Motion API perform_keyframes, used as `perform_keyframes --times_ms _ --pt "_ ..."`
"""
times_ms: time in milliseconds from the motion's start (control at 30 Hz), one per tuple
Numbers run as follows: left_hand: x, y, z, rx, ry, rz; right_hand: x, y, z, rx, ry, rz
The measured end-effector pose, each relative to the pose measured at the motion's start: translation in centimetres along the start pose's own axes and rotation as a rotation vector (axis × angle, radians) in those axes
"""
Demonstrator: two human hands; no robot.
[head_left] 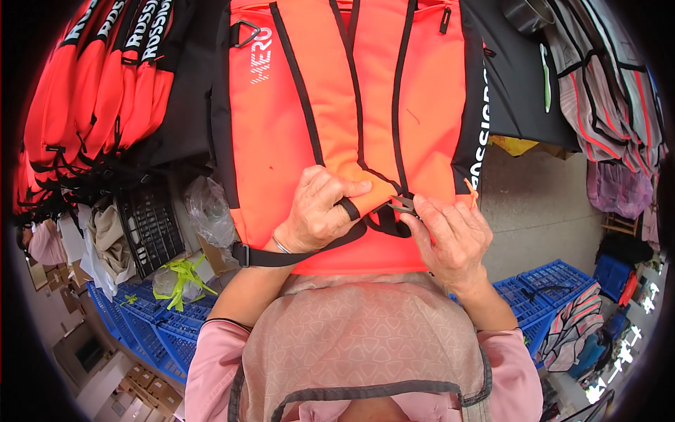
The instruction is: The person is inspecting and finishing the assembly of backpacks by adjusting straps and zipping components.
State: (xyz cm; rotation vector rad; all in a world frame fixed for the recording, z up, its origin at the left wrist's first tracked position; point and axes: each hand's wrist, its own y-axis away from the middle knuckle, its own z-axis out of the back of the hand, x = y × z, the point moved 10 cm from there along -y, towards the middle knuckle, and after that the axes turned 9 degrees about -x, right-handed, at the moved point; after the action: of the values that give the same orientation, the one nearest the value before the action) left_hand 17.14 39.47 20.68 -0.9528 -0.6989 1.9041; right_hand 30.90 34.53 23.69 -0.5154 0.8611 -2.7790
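A bright orange-red backpack [260, 148] with black side panels lies before me, its two shoulder straps facing up. My left hand [316, 211] is closed round the lower end of one padded orange shoulder strap [373, 194], thumb on top. From there a black webbing strap [281, 257] with a buckle runs past my left wrist. My right hand [453, 235] is closed on small metal thread snips [403, 204]. Their blades are at the black-edged end of the strap, close to my left thumb; the handles are hidden in my palm.
Several similar red backpacks [105, 98] are stacked at the far left, and grey bags [598, 91] at the far right. A metal bowl [527, 14] and a pale-green slim tool [545, 77] are on the black table. Blue plastic crates [541, 292] stand on both sides.
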Motion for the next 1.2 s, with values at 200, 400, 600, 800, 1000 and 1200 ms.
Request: perform_keyframes --times_ms 200,400,600,800,1000,1200 --pt "1.3 -0.2 -0.2 0.04 0.051 0.167 -1.2 -0.3 -0.9 -0.022 -0.171 -0.079" --pt "4.0 1.1 -1.2 0.097 0.262 0.474 -4.9 3.9 -8.5 0.276 -1.241 -1.15" --pt "5.2 1.9 -1.6 0.098 0.376 0.619 -4.9 2.4 -7.4 0.261 -0.983 -1.063" --pt "5.8 2.5 -1.8 0.074 0.475 0.713 -5.9 1.2 -4.8 0.122 -0.678 -0.834" --pt "6.1 2.9 -2.0 0.06 0.494 0.767 -3.9 -1.4 -3.3 0.054 -0.461 -0.517" --pt "5.8 2.5 -2.0 0.082 0.458 0.689 -3.6 -1.6 -3.7 0.083 -0.441 -0.486"
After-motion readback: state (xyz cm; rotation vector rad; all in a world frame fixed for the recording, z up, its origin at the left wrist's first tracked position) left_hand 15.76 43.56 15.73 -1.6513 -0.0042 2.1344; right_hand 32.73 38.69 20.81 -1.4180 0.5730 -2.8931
